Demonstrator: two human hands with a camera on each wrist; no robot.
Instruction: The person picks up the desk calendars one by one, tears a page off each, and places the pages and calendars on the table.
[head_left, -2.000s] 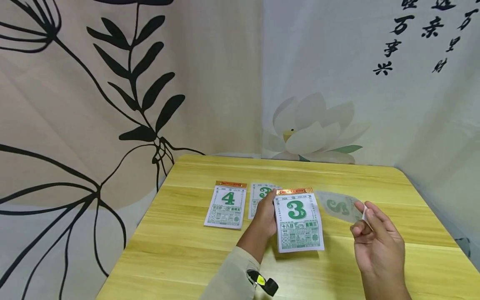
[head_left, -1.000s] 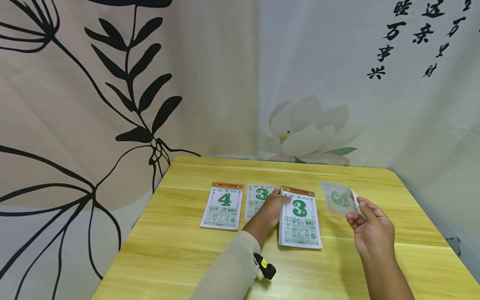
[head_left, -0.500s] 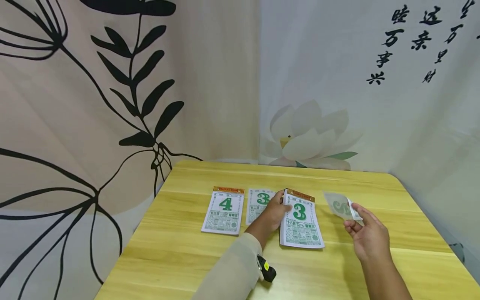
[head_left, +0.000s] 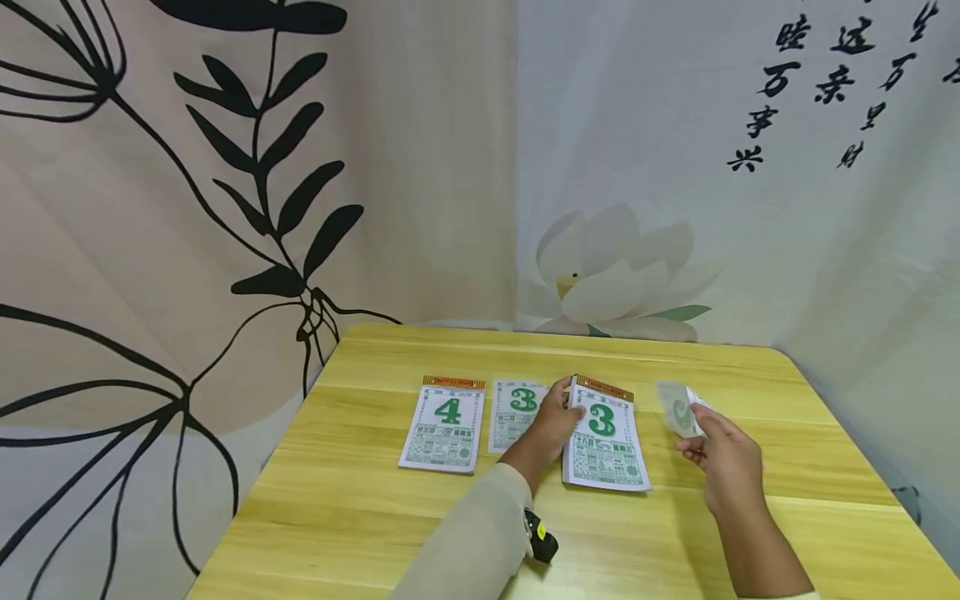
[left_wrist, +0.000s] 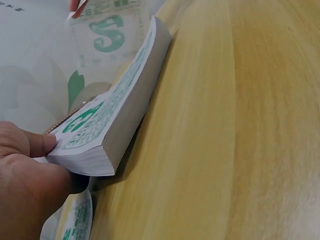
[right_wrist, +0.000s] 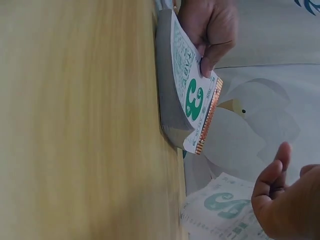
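My left hand (head_left: 551, 429) grips the upper left edge of a thick tear-off calendar (head_left: 607, 458) with a green 3 and a red-gold top strip. Its thumb (left_wrist: 42, 143) lies on the front page. The left wrist view shows the pad's top end tilted off the table. To the right, my right hand (head_left: 731, 462) pinches a thin loose calendar page (head_left: 677, 410) in the air, apart from the pad. The page's number shows reversed through the paper. In the right wrist view the page (right_wrist: 215, 207) hangs beside the curled fingers.
A second tear-off calendar (head_left: 446, 427) showing a green 4 lies at the left of the wooden table (head_left: 337, 500). Between the two calendars lies a page with a green 3 (head_left: 517, 408), partly covered by my left hand. A printed curtain (head_left: 435, 167) hangs behind the table.
My left hand has lowered the calendar towards the table, and its thumb has come onto the front page. My right hand has moved a little left and turned, so the loose page looks narrower.
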